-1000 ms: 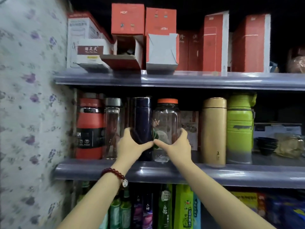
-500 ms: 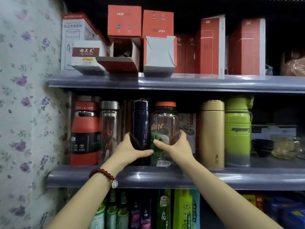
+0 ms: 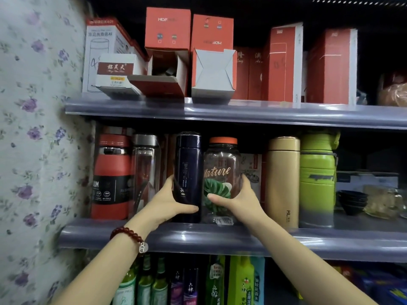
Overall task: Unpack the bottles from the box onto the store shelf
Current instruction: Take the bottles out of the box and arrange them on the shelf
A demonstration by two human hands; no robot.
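On the middle shelf point(image 3: 220, 238) stand a dark blue bottle point(image 3: 188, 164) and a clear jar point(image 3: 221, 164) with an orange lid and a leaf print, side by side and upright. My left hand point(image 3: 169, 203) grips the blue bottle low down, thumb across its front. My right hand point(image 3: 240, 199) grips the clear jar at its lower part, thumb on the leaf print. An open red box point(image 3: 167, 73) lies on the upper shelf point(image 3: 220, 111), flap hanging forward.
Left of the blue bottle stand a red flask point(image 3: 112, 177) and a clear bottle point(image 3: 144, 172). A gold flask point(image 3: 283, 183) and a green flask point(image 3: 317, 181) stand to the right. Red cartons line the upper shelf. A floral wall point(image 3: 33, 150) bounds the left.
The clear jar has turned under my right hand, so its lettering and leaf print now face front. My left hand stays on the blue bottle. The view has shifted slightly.
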